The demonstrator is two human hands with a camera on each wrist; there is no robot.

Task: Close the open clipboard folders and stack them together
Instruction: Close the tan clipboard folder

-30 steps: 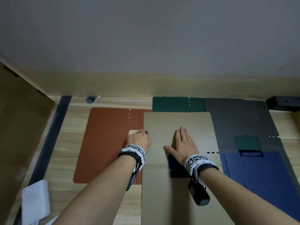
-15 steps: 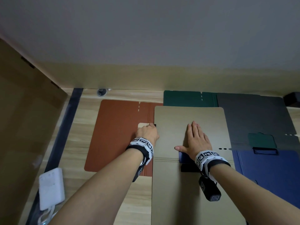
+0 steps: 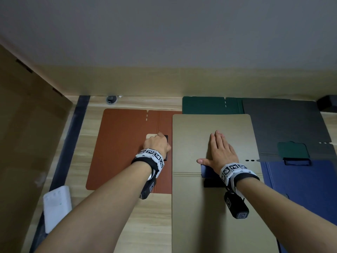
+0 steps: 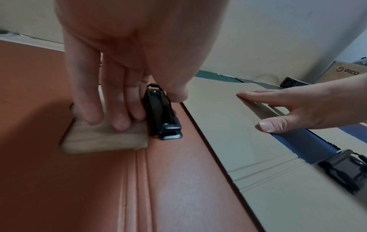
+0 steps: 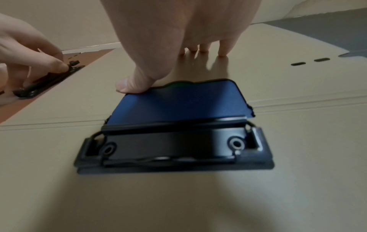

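1. a tan folder [image 3: 213, 207] is seen lying open and flat on the wooden bench [image 3: 151, 221], running from the near edge toward the far edge, its fold line crossing it midway.
2. the right hand [image 3: 219, 154] is laid palm down on the far half of the tan folder, fingers [image 5: 223, 47] straight and together, nothing being gripped; its thumb [image 5: 131, 84] is spread aside and touches the far left corner of the blue clip tab [image 5: 178, 103].
3. the blue clip tab and its black metal clip [image 5: 172, 149] are mounted on the tan folder just nearer than the fold line, under the right wrist.
4. a rust-brown folder [image 3: 124, 148] lies open to the left of the tan folder, which overlaps its right edge.
5. the left hand [image 3: 157, 144] is placed on the brown folder's clip: curled fingers [image 4: 119, 109] press down on the pale tab [image 4: 105, 136], while the thumb [image 4: 176, 92] is set against the other side of the black clip base [image 4: 160, 113], so the clip is pinched between them.
6. toward the far edge a dark green folder [image 3: 209, 105] is partly covered by the tan one; a grey folder [image 3: 284, 128] lies toward the far right corner, and a blue folder [image 3: 300, 181] lies along the right side, nearer.
7. a white device [image 3: 56, 207] rests near the left edge of the bench.
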